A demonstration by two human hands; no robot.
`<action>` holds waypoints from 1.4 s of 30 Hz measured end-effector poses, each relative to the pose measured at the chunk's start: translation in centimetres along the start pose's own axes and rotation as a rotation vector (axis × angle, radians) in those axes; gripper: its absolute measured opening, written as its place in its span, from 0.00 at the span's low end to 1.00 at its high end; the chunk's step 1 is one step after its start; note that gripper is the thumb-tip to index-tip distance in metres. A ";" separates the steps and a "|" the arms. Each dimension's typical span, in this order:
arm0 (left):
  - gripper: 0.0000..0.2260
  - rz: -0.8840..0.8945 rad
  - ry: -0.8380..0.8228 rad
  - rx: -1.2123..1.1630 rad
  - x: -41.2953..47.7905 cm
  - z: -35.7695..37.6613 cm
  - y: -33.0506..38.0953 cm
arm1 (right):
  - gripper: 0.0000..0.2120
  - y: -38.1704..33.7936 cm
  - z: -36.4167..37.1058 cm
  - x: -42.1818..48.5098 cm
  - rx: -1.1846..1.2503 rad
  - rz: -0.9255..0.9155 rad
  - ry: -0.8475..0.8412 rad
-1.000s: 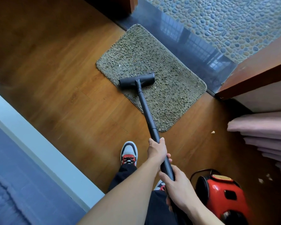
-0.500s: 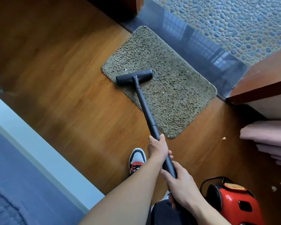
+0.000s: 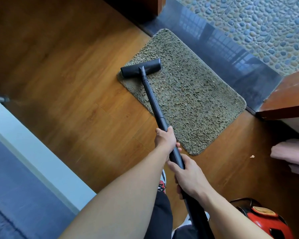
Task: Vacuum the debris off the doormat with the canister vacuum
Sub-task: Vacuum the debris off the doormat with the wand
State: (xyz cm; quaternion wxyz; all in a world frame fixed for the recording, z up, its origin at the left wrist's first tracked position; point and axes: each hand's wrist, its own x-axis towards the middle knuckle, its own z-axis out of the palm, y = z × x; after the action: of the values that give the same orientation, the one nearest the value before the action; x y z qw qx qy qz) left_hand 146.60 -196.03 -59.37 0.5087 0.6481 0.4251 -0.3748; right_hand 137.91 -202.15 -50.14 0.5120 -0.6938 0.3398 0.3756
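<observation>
Two hands grip the black wand (image 3: 153,99) of the canister vacuum (image 3: 264,219). The left hand (image 3: 165,141) sits higher on the tube, its fingers (image 3: 178,145) clamped round it. The right hand (image 3: 188,176) is just behind, toward 5 o'clock, and its fingers are likewise wrapped tight on the tube. The wand runs from the hands toward 11 o'clock and ends in the flat floor head (image 3: 141,68). That head rests on the shaggy olive doormat (image 3: 188,94), at the mat's 9 o'clock corner, with its left tip close to the mat's edge. A few pale specks of debris (image 3: 186,104) show in the pile toward the mat's middle.

The doormat lies on the wooden floor (image 3: 67,83), its far long edge against a dark glossy threshold (image 3: 231,66), with pebble paving (image 3: 266,23) beyond at 1 o'clock. The red canister body stands at 5 o'clock, partly cut off by the frame. One crumb (image 3: 252,156) lies on the wood at 3 o'clock, just beside folded pink cloth (image 3: 292,152). A red and white shoe (image 3: 161,184) peeks out under the left forearm.
</observation>
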 end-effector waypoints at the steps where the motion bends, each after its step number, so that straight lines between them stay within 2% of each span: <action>1: 0.18 0.001 -0.002 0.000 0.0 -0.1 0.1 | 0.06 -0.1 0.1 0.0 0.007 0.005 0.001; 7: 0.13 -0.013 -0.021 -0.030 -1.4 0.4 -1.4 | 0.07 1.0 -0.3 -1.5 0.012 0.020 -0.013; 23: 0.14 -0.061 -0.035 0.012 -7.7 2.2 -12.7 | 0.07 11.0 0.0 -8.8 -0.076 0.047 -0.005; 42: 0.16 -0.012 0.010 0.042 -3.7 0.4 -5.2 | 0.03 4.4 0.6 -4.3 -0.022 0.006 0.001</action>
State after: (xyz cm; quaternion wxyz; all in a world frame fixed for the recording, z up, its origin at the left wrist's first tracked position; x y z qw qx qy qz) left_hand 140.41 -196.41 -57.88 0.4904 0.6580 0.4237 -0.3833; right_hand 131.97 -202.27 -48.50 0.5031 -0.6984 0.3379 0.3806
